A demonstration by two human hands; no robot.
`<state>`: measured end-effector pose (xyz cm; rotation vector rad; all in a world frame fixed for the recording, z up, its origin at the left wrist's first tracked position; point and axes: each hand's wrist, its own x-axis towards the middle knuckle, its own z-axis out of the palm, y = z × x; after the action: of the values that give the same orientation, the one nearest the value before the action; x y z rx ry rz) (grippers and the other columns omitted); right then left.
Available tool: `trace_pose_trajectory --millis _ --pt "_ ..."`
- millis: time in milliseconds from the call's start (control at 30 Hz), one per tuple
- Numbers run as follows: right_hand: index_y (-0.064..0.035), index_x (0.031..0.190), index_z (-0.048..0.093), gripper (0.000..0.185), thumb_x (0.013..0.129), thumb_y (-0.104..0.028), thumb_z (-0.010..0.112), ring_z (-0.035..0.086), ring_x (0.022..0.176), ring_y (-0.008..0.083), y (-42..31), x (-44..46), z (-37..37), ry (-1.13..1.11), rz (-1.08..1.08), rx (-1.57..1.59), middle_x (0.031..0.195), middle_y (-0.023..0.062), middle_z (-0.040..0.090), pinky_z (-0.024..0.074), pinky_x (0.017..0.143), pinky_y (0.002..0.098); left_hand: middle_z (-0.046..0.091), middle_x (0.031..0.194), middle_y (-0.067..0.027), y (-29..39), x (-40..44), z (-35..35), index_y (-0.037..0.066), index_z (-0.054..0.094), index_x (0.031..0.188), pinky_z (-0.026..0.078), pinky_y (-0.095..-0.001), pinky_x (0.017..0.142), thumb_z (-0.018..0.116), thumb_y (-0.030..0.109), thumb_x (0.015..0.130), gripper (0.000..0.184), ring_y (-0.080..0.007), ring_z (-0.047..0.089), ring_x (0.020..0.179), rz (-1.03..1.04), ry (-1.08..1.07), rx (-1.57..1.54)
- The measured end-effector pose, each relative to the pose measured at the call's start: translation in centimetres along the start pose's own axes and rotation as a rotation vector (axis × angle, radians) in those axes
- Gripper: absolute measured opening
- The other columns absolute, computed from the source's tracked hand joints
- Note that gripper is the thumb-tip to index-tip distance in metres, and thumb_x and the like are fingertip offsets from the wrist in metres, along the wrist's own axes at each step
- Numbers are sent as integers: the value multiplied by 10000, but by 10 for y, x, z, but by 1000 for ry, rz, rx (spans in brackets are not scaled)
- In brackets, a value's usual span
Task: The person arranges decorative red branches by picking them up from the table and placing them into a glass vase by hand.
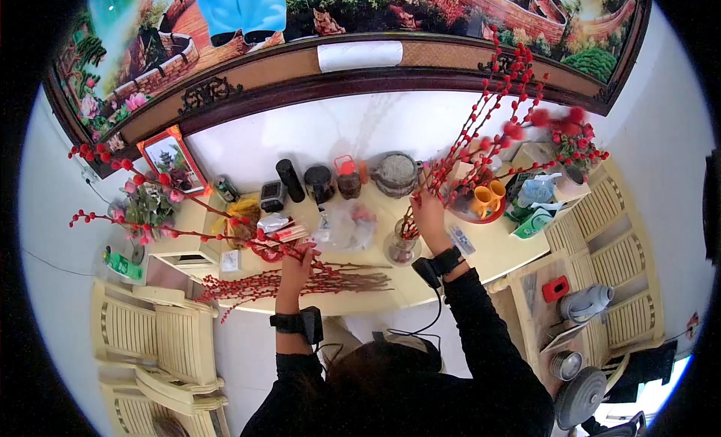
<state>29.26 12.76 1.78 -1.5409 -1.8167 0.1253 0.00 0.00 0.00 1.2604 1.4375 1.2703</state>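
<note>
My left hand (pixel 297 261) is closed around long stems with red berries (pixel 190 233), which reach out to the left over the table's edge. Below it, a loose bundle of red berry branches (pixel 259 284) lies along the front of the table. My right hand (pixel 429 214) is closed on tall red berry branches (pixel 472 129) just above a clear glass vase (pixel 404 251). Their lower stems go down into the vase, and their tops spread up and to the right.
Along the back of the cream table (pixel 481 251) stand a black cylinder (pixel 289 180), a red-lidded jar (pixel 348 178) and a stone pot (pixel 396 173). Orange mugs (pixel 488 196) sit in a red tray at right. Slatted chairs (pixel 177 339) flank the table.
</note>
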Motion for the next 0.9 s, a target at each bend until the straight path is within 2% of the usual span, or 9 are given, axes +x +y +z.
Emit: trace_pose_trajectory --millis 67,167,267,367,467,667,767,900 --pt "-7 853 518 213 759 -198 508 557 643 321 -3 0 1 -27 -12 -118 702 177 566 434 546 404 602 737 -71 3 -1 2 -4 533 934 350 -191 345 451 102 834 167 -62 453 369 26 16 6" --pt "11 828 505 244 719 -194 579 543 636 341 3 11 31 39 30 -69 692 182 556 435 554 423 597 740 -67 12 8 -3 -7 532 932 350 -190 347 450 101 835 167 -60 446 369 45 -2 32" --pt "15 820 506 250 723 -204 575 542 626 344 12 13 42 -27 51 -102 689 184 555 434 546 424 593 746 -63 21 6 0 -5 532 937 354 -189 355 447 103 836 172 -56 447 388 -42 -17 59" --pt "16 811 506 246 725 -205 568 546 668 342 22 12 52 -79 91 -184 704 185 557 436 566 427 591 749 -59 18 2 7 -4 535 940 358 -187 364 443 105 836 176 -51 450 411 -12 6 21" --pt "24 858 514 260 730 -199 555 547 712 330 11 18 41 -184 224 -157 773 189 557 435 601 423 593 749 -57 17 0 8 -7 540 938 358 -183 370 441 109 837 182 -46 450 423 1 22 46" --pt "23 1018 477 329 728 -113 554 527 793 334 -12 17 9 307 114 113 912 212 522 425 659 376 602 750 -52 11 0 5 -15 543 945 349 -178 369 444 104 833 190 -43 441 413 -58 16 18" --pt "28 960 490 245 759 -108 513 489 872 361 -14 21 -2 276 180 325 948 225 509 401 717 397 599 746 -49 19 -1 9 -15 542 943 349 -180 366 444 103 834 188 -43 436 403 -82 20 23" --pt "28 972 486 236 759 -75 501 492 821 379 -18 24 -12 401 146 312 904 217 521 400 686 405 594 742 -49 21 2 14 -16 536 933 352 -183 360 439 103 838 180 -46 431 389 -39 -9 52"
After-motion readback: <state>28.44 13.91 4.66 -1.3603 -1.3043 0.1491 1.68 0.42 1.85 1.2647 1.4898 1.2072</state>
